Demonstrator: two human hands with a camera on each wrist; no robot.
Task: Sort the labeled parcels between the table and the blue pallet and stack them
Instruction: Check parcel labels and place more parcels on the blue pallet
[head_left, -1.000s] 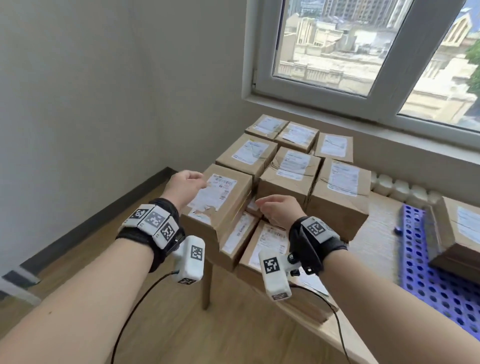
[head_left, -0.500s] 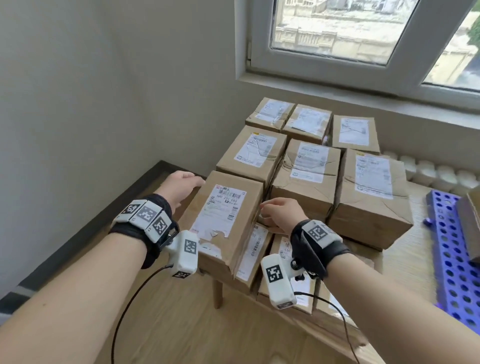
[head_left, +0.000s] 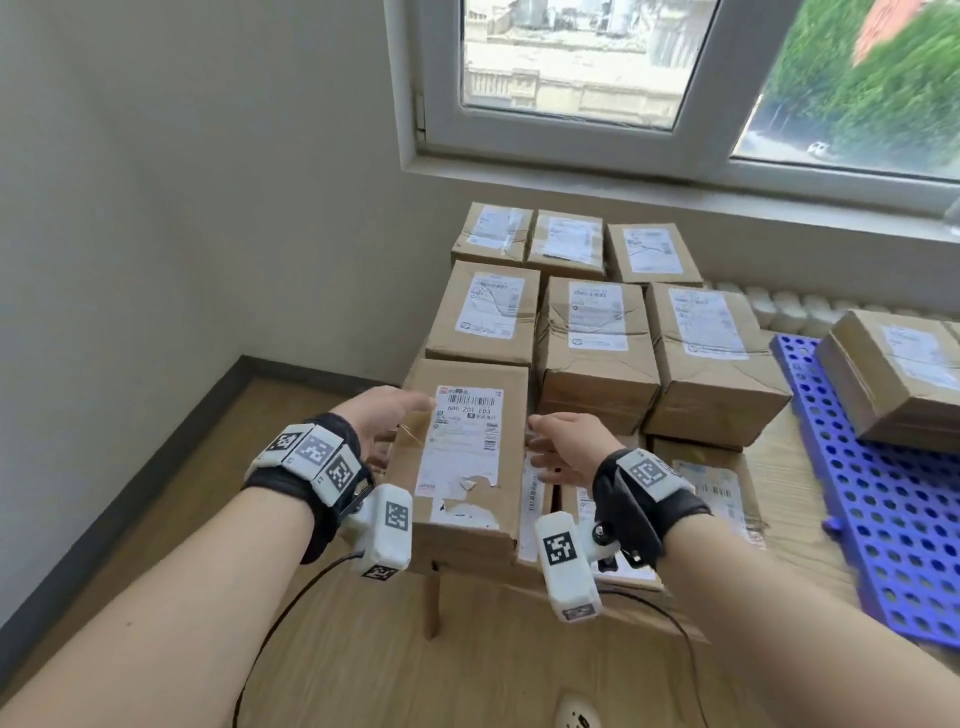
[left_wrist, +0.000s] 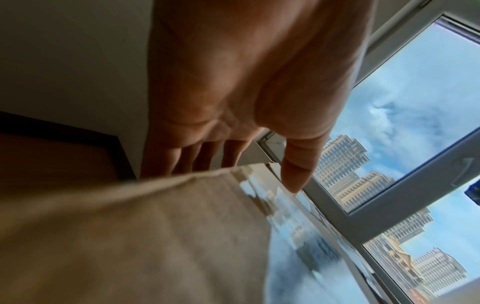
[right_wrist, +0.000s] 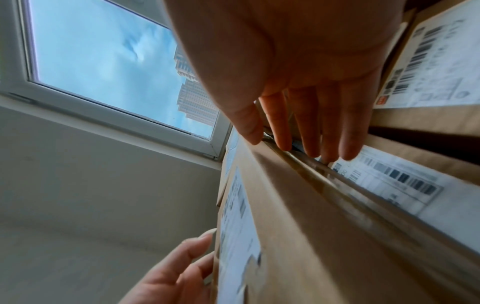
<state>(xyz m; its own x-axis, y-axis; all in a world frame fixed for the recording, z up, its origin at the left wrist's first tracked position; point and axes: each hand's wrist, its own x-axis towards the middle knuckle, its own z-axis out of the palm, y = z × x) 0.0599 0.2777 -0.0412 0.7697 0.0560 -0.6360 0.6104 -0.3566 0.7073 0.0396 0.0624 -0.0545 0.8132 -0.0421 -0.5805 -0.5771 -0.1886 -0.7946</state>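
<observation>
A brown parcel (head_left: 462, 457) with a torn white label sits at the table's near left corner, held between my two hands. My left hand (head_left: 400, 431) grips its left edge, thumb on top and fingers down the side (left_wrist: 246, 144). My right hand (head_left: 545, 447) grips its right edge, with the thumb at the top edge and the fingers in the gap beside a flatter parcel (right_wrist: 283, 139). Several more labeled parcels (head_left: 597, 332) stand in rows behind it. The blue pallet (head_left: 883, 493) lies to the right and carries another parcel (head_left: 898, 379).
The wooden table (head_left: 779, 467) has flat parcels (head_left: 711, 483) at its front, right of the held one. A grey wall runs close on the left, and a window sill runs behind the rows. A table leg (head_left: 431, 603) stands on the wooden floor below.
The parcel leaned to the left a second ago and now sits nearly level between my hands. Both hands have slid nearer along its sides. My view has tipped down and come closer.
</observation>
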